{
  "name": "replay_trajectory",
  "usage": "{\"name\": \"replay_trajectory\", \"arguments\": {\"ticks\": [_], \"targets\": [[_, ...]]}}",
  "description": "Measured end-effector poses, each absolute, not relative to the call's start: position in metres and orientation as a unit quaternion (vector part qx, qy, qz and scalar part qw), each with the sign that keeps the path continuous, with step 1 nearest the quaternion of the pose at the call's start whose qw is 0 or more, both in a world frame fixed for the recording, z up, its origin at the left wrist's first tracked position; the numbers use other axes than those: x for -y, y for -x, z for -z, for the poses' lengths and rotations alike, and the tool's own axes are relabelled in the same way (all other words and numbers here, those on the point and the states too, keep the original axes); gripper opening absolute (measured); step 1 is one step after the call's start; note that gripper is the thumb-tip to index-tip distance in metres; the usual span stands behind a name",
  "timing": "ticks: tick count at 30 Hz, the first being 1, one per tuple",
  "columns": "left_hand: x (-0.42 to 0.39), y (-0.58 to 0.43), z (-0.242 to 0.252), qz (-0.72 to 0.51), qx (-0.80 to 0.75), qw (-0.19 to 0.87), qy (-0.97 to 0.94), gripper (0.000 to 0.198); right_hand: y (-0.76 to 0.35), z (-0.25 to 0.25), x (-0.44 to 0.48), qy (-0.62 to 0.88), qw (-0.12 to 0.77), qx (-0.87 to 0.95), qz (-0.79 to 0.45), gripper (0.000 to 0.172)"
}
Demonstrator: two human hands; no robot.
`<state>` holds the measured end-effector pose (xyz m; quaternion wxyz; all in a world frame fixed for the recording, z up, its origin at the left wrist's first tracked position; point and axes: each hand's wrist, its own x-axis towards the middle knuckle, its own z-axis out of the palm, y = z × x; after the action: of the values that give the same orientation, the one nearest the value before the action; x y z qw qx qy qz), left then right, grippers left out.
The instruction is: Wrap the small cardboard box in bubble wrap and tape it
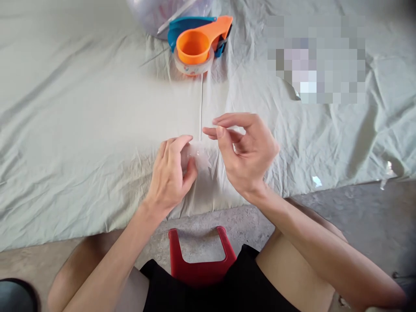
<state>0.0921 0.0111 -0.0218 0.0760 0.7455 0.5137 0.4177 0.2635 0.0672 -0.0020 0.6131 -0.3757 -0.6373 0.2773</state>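
Observation:
My left hand (171,173) is curled over a small clear plastic piece (199,152) on the pale cloth (81,130), fingers pressed on it. My right hand (242,149) hovers just to its right, fingers loosely spread, fingertips near a thin strip of clear tape (201,108). The strip runs from the hands up to an orange and blue tape dispenser (198,45) with a clear tape roll, at the top middle.
A clear plastic bag (162,15) lies behind the dispenser. A blurred patch covers the upper right of the cloth. The cloth ends at a concrete floor (357,216). A red stool (198,260) shows between my knees.

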Motion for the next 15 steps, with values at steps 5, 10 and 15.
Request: {"name": "replay_trajectory", "arguments": {"ticks": [5,10,15], "targets": [[-0.006,-0.094,0.018,-0.404,-0.52,0.026,-0.752,0.025,-0.261,0.014,-0.068,0.383,0.595,0.669,-0.227,0.008],[0.004,-0.092,0.024,-0.394,-0.527,-0.023,-0.753,0.027,-0.261,0.014,-0.07,0.369,0.556,0.72,-0.192,0.015],[0.013,-0.091,0.03,-0.406,-0.534,0.003,-0.742,0.04,-0.258,0.01,-0.073,0.37,0.507,0.755,-0.186,0.018]]}}
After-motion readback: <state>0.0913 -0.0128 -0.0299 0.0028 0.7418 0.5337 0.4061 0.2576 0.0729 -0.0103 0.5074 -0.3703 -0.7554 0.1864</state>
